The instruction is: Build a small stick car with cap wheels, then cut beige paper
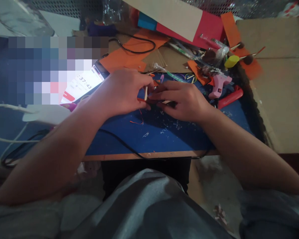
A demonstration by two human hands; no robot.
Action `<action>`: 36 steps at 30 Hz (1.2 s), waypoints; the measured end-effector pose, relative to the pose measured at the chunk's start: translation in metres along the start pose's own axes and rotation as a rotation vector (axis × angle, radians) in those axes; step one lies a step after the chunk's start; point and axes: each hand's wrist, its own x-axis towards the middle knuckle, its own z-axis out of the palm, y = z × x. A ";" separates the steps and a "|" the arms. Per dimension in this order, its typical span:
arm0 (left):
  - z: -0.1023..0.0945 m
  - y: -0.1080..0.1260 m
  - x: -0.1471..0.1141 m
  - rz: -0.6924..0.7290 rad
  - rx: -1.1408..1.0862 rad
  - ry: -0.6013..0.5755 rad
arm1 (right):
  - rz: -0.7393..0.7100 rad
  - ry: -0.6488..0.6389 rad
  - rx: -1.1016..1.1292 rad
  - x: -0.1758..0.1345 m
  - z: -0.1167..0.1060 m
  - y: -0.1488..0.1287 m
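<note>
Phone (89,81) lies left, stick (146,93) midway, cardboard (284,99) right.

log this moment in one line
left hand: at pale stick | right hand: close beside it | surface: blue tabletop | nearby: pink tool, lit phone

Pink is flashed by the tool (219,86); left of it, cream by the stick (146,93); beneath it, blue by the counter (129,139)!

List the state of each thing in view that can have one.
Left hand: fingers bent around a pale stick
Right hand: fingers bent; exact grip unclear
Pale stick: near-upright between left thumb and fingers
Phone: on, screen lit
Blue tabletop: strewn with pale shreds
Black cable: loosely curved near the tabletop's front edge
Pink tool: lying down, not held
Red handle: lying down, not held
</note>
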 end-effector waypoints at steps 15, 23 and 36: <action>0.000 0.002 0.001 -0.028 -0.042 -0.010 | -0.006 0.038 -0.013 -0.001 0.006 0.003; 0.001 -0.001 0.001 -0.011 -0.021 -0.015 | -0.025 0.004 -0.014 -0.002 0.001 0.001; -0.003 0.004 0.001 0.026 0.005 -0.026 | 0.026 0.036 -0.007 0.002 -0.001 -0.005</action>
